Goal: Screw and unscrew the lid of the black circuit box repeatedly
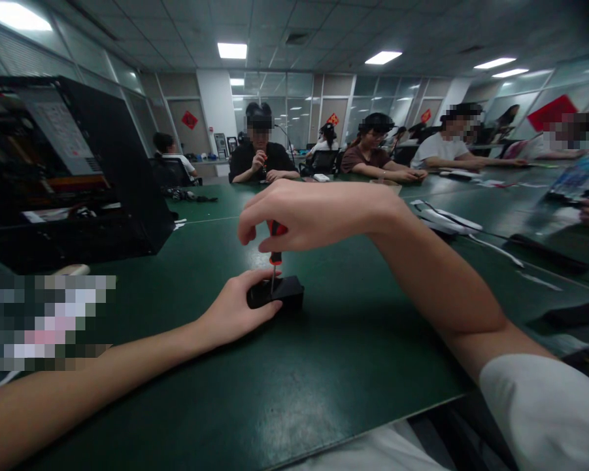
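A small black box (285,291) lies on the dark green table (323,379) in front of me. My left hand (238,309) grips its left side, holding it flat on the table. My right hand (306,214) is closed around the red and black handle of a screwdriver (275,252). The screwdriver stands upright, and its thin metal shaft comes down onto the top of the box. My right forearm crosses in from the lower right.
An open black computer case (78,163) stands at the left. White devices and cables (451,222) lie at the right. Several people sit along the far side of the table. A blurred patch covers something at lower left.
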Demonstrator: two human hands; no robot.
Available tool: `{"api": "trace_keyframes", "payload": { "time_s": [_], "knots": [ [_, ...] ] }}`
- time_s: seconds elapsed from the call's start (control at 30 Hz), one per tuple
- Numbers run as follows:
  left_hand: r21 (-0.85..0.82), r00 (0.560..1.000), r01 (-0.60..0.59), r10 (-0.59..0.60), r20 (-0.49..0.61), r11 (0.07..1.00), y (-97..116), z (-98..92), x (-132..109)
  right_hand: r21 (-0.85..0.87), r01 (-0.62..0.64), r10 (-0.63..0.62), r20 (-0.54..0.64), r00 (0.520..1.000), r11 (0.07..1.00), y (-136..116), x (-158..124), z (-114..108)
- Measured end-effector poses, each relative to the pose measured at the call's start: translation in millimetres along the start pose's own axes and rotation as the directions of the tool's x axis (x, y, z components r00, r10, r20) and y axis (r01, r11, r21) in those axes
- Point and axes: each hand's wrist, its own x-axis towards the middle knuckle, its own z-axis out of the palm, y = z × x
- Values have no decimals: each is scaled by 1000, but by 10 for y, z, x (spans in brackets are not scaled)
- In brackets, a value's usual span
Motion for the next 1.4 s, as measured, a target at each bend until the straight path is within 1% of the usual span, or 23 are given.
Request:
{"api": "trace_keyframes", "payload": {
  "time_s": [0.07, 0.13, 0.17, 0.23, 0.27, 0.3, 0.37, 0.4, 0.53, 0.63, 0.83, 0.97, 1.17, 1.3, 1.4],
  "knots": [
    [29, 1000, 1, -1, 7, 1000, 13, 10, 2, 31, -21, 19, 56, 998, 999, 5, -54, -45],
    [52, 1000, -3, 3, 12, 999, 3, 1, 5, 56, -94, 84, 152, 985, 994, 24, -121, -78],
    [72, 1000, -14, 13, 13, 997, -11, -12, 6, 60, -145, 128, 221, 967, 988, 37, -155, -89],
    [137, 998, -67, 65, 20, 988, -53, -48, 6, 53, -231, 198, 352, 915, 972, 64, -213, -103],
    [174, 994, -105, 103, 25, 979, -77, -69, 5, 50, -250, 211, 396, 894, 967, 76, -237, -111],
    [207, 990, -142, 138, 31, 968, -101, -87, 4, 47, -256, 214, 417, 883, 966, 86, -257, -122],
    [239, 986, -166, 163, 34, 957, -136, -113, 4, 26, -259, 225, 412, 883, 966, 96, -288, -151],
    [240, 987, -159, 154, 38, 958, -146, -119, 4, 6, -268, 243, 406, 881, 963, 97, -300, -168],
    [213, 993, -116, 106, 56, 970, -136, -112, 7, -92, -333, 341, 403, 849, 938, 95, -324, -211],
    [194, 994, -104, 95, 55, 976, -120, -104, 14, -107, -352, 364, 405, 839, 930, 98, -312, -196],
    [179, 996, -82, 74, 52, 980, -113, -105, 25, -3, -380, 350, 398, 848, 925, 133, -282, -152],
    [170, 996, -78, 69, 57, 982, -107, -108, 27, -14, -353, 326, 418, 848, 935, 155, -304, -173],
    [165, 996, -78, 68, 65, 983, -102, -111, 24, -15, -351, 324, 424, 846, 936, 157, -296, -183],
    [173, 995, -84, 73, 67, 981, -108, -108, 23, -14, -299, 276, 427, 861, 954, 186, -293, -149],
    [169, 994, -97, 85, 73, 981, -127, -107, 22, 2, -287, 260, 418, 870, 958, 221, -389, -84]
  ]
}}
